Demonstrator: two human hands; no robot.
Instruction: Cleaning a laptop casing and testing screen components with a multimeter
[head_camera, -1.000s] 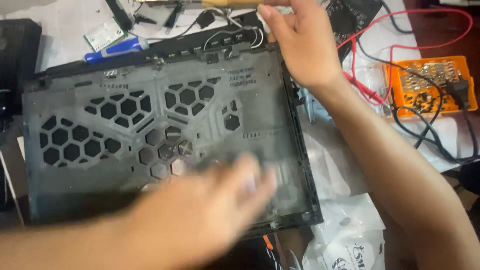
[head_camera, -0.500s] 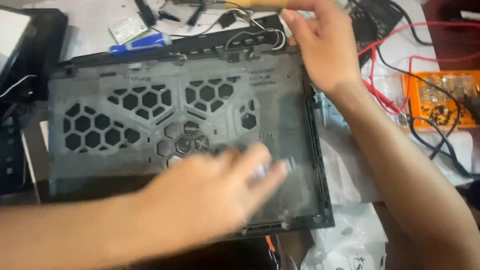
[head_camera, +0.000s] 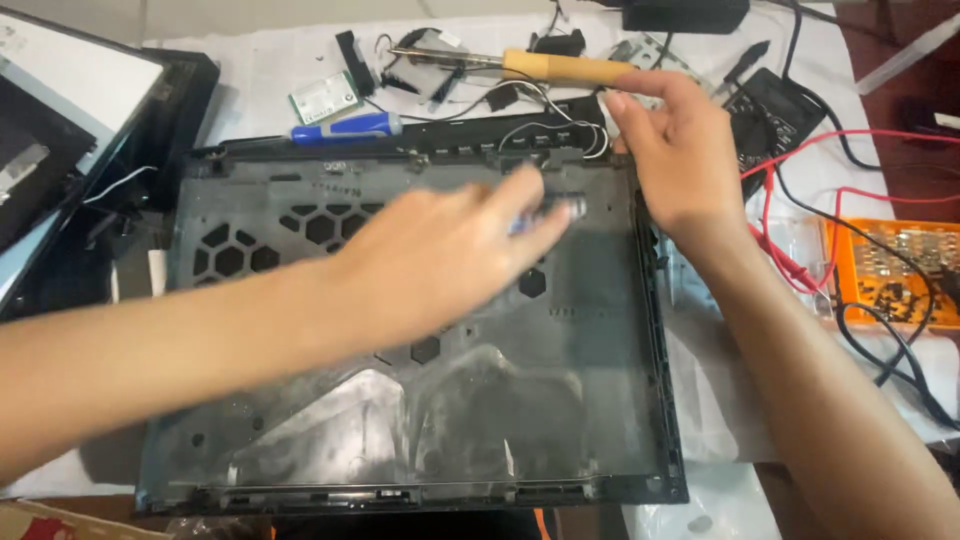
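A dark grey laptop base cover (head_camera: 420, 400), inner side up with honeycomb vent holes, lies flat across the middle of the white-covered worktop (head_camera: 260, 70). Its near edge sits close to the near edge of the worktop, and its far edge lies just beside a row of tools.

The left hand (head_camera: 450, 250) reaches in from the left, above the middle of the cover, fingers drawn together around a small silvery-blue object (head_camera: 560, 210) at the fingertips; motion blur keeps the object's kind from being told. The right hand (head_camera: 680, 160) rests on the cover's far right corner, fingers loosely curled over the rim, steadying it.

Along the far edge lie a blue-handled screwdriver (head_camera: 345, 127), a small green circuit card (head_camera: 325, 98) and a soldering iron with a wooden handle (head_camera: 560, 67). White wires (head_camera: 550, 128) loop at the far rim. To the right, red test leads (head_camera: 800, 200) and black cables cross the worktop towards an orange parts tray (head_camera: 890, 270), leaving little free space on that side. On the left, another dismantled black device (head_camera: 90, 160) crowds the cover's left edge. The cover's near right area is open.
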